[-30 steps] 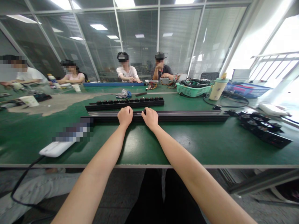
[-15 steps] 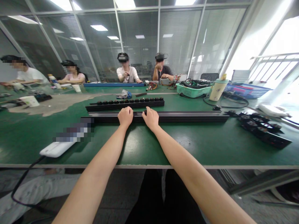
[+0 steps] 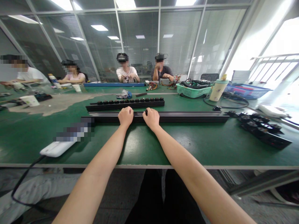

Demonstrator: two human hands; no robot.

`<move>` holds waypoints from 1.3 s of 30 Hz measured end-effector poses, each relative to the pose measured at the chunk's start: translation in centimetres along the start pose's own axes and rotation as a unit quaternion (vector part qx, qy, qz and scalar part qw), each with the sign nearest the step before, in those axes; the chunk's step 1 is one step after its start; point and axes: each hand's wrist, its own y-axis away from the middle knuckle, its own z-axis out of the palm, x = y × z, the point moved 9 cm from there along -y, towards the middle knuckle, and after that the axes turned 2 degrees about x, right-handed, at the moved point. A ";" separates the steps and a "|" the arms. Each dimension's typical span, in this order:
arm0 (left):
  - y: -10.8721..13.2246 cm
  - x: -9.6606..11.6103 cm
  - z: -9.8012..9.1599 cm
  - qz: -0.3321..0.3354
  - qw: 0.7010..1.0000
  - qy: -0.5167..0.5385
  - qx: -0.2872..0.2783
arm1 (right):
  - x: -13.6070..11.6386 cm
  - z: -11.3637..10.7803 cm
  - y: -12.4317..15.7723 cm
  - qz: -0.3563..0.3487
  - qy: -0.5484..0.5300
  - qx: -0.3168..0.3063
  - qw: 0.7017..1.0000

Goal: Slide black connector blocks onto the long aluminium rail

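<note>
A long black rail (image 3: 191, 119) with a shiny grey channel along its top lies crosswise on the table in front of me. My left hand (image 3: 126, 117) is curled closed over its middle, gripping it. Just to the right, my right hand (image 3: 152, 119) is closed at the same rail, thumb and index finger around a small black part (image 3: 146, 111) whose kind is mostly hidden. Behind the rail sits a shorter black bar (image 3: 105, 107) topped with a row of round black pieces. Several similar black pieces (image 3: 254, 119) lie beyond the rail's right end.
A white power strip (image 3: 56, 149), partly pixelated, lies at the left with its cable over the edge. At the back right stand a green basket (image 3: 193, 91) of cables, a cream tumbler (image 3: 217, 90) and a blue basket (image 3: 251, 90). Several people sit across the table.
My right hand has shifted very slightly to the right along the rail. My left hand stays in place. Across the table, a person in white has brought both hands together.
</note>
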 end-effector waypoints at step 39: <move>0.0 -0.1 0.1 -0.006 1.000 -0.005 -0.003 | 0.5 0.1 -0.1 0.000 0.004 -0.004 1.000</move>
